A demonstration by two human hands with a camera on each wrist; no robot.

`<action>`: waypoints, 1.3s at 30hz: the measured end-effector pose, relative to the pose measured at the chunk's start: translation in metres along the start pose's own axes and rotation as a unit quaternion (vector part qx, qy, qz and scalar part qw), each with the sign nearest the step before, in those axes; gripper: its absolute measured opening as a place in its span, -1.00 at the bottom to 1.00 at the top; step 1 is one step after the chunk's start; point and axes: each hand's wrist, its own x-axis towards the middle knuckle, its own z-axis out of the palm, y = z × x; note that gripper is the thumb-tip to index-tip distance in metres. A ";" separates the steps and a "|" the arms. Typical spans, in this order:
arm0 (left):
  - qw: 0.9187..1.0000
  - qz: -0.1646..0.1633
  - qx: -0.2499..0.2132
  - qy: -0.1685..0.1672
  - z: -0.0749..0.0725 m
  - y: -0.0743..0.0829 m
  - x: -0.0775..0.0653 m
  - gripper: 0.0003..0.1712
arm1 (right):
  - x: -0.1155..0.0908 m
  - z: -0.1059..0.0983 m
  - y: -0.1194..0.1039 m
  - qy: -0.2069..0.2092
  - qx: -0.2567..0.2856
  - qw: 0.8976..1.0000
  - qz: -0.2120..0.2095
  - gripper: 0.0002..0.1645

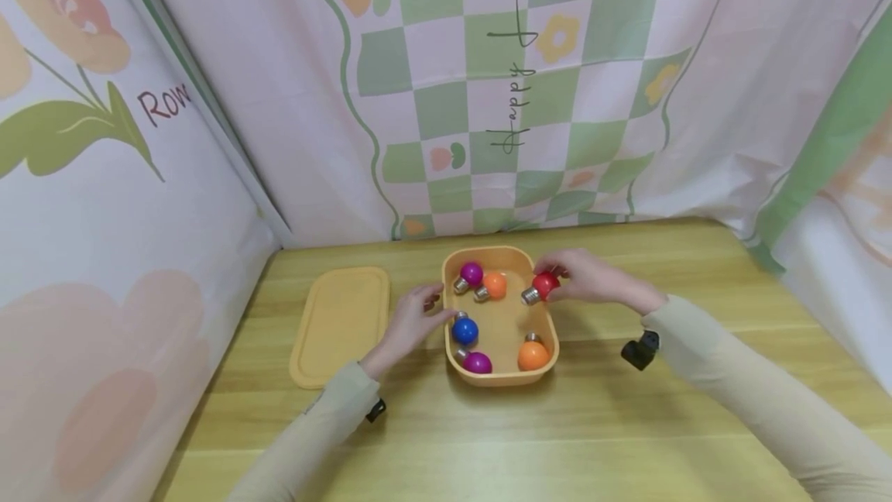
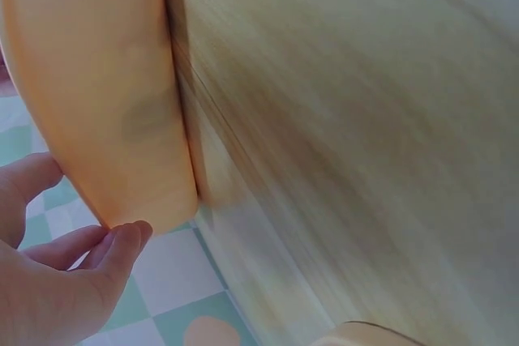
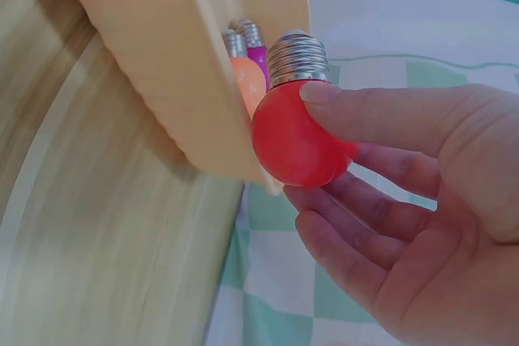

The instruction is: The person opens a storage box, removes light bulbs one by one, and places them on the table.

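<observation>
My right hand [image 1: 581,276] pinches a red light bulb [image 1: 545,285] between thumb and fingers, over the right rim of the orange-yellow plastic box [image 1: 502,379]. In the right wrist view, the bulb's round red body [image 3: 296,135] is in the fingers and its silver screw base points up. My left hand [image 1: 411,322] holds the box's left rim, its fingertips against the outer wall [image 2: 105,95] in the left wrist view. Inside lie a purple bulb [image 1: 471,274] and an orange bulb [image 1: 495,285] at the back, a blue bulb [image 1: 465,331] and another purple bulb [image 1: 478,363] front left, and another orange bulb [image 1: 533,355] front right.
A flat lid [image 1: 341,328] of the same colour lies on the wooden table [image 1: 488,440], left of the box. Behind the table hangs a green-and-white checked curtain [image 1: 488,91]. A printed cloth wall [image 1: 125,254] stands on the left.
</observation>
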 end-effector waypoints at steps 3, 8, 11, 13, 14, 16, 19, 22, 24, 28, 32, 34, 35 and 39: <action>1.000 -0.002 0.000 -0.001 0.001 -0.001 0.000 -0.36 | -0.003 -0.002 0.005 0.011 0.002 1.000 0.001 -0.66; 1.000 -0.005 -0.005 -0.001 0.001 0.000 0.000 -0.36 | -0.007 -0.005 0.011 0.024 0.004 1.000 0.006 -0.66; 1.000 -0.006 -0.008 -0.001 0.001 0.000 0.000 -0.37 | -0.010 -0.007 0.014 0.027 0.007 1.000 0.011 -0.65; 1.000 -0.007 -0.009 -0.001 0.001 0.000 0.000 -0.37 | -0.012 -0.008 0.015 0.029 0.006 0.999 0.017 -0.64; 1.000 -0.007 -0.010 -0.001 0.001 0.000 0.000 -0.37 | -0.013 -0.008 0.016 0.031 0.003 0.999 0.021 -0.63; 1.000 -0.007 -0.012 -0.001 0.001 0.000 0.000 -0.37 | -0.014 -0.009 0.018 0.034 -0.001 0.999 0.026 -0.62; 1.000 -0.004 -0.011 -0.001 0.001 -0.001 0.000 -0.38 | -0.017 -0.011 0.021 0.037 -0.005 0.999 0.031 -0.61; 1.000 -0.003 -0.009 0.000 0.001 0.000 0.000 -0.38 | -0.019 -0.013 0.025 0.040 -0.004 0.999 0.036 -0.60; 1.000 -0.003 -0.008 -0.001 0.001 0.000 0.000 -0.38 | -0.021 -0.014 0.028 0.042 -0.001 0.998 0.039 -0.60; 1.000 -0.005 -0.007 -0.002 0.001 0.000 -0.001 -0.37 | -0.024 -0.016 0.035 0.048 0.004 0.998 0.042 -0.58; 1.000 -0.005 -0.005 -0.004 0.001 0.000 -0.002 -0.36 | -0.028 -0.017 0.042 0.056 0.003 0.997 0.046 -0.54; 1.000 -0.009 -0.005 -0.006 0.001 -0.001 -0.001 -0.36 | -0.030 -0.018 0.047 0.060 -0.002 0.997 0.049 -0.54; 1.000 -0.011 -0.004 -0.007 0.001 -0.001 -0.001 -0.35 | -0.031 -0.018 0.049 0.062 -0.005 0.997 0.052 -0.53; 1.000 -0.016 -0.003 -0.008 0.001 -0.001 -0.001 -0.35 | -0.036 -0.018 0.057 0.069 -0.012 0.996 0.062 -0.53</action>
